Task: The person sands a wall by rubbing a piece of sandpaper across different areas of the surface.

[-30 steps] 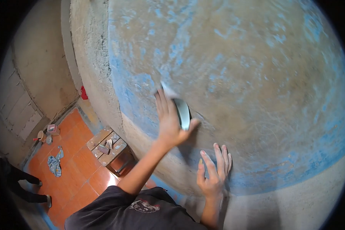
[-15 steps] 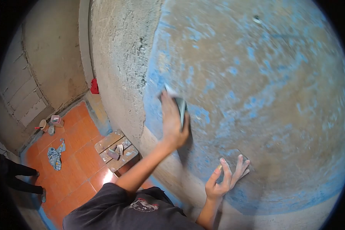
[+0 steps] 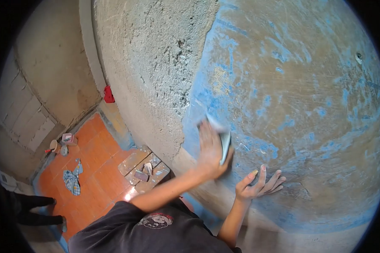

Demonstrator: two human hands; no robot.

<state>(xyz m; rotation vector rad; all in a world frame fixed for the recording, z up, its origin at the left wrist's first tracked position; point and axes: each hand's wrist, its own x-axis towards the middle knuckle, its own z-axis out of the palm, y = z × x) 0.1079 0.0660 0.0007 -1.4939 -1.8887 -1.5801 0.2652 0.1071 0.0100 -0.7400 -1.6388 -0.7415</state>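
My left hand (image 3: pixel 211 149) presses a folded piece of sandpaper (image 3: pixel 224 145) against the wall (image 3: pixel 291 105), fingers over its dark side and thumb at its pale edge. The wall is rubbed brown with patches of blue paint. Lower down and to the right, my right hand (image 3: pixel 259 186) rests on the wall with fingers spread and nothing in it. Its fingertips look dusty. To the left of the sandpaper, the blue paint ends at a rough, pitted grey plaster strip (image 3: pixel 156 63).
A paint-spattered wooden stool (image 3: pixel 133 162) with small blocks stands below left. On the orange tiled floor (image 3: pixel 95 147) lie a checked cloth (image 3: pixel 71 181) and small containers (image 3: pixel 69 139). Another person's dark-clad legs (image 3: pixel 36 211) are at far left. A red item (image 3: pixel 108 95) sits by the corner.
The camera view has shifted, so the wall appears farther right. My left hand has slid lower on the wall with the sandpaper. My right hand stays on the wall, farther left along it.
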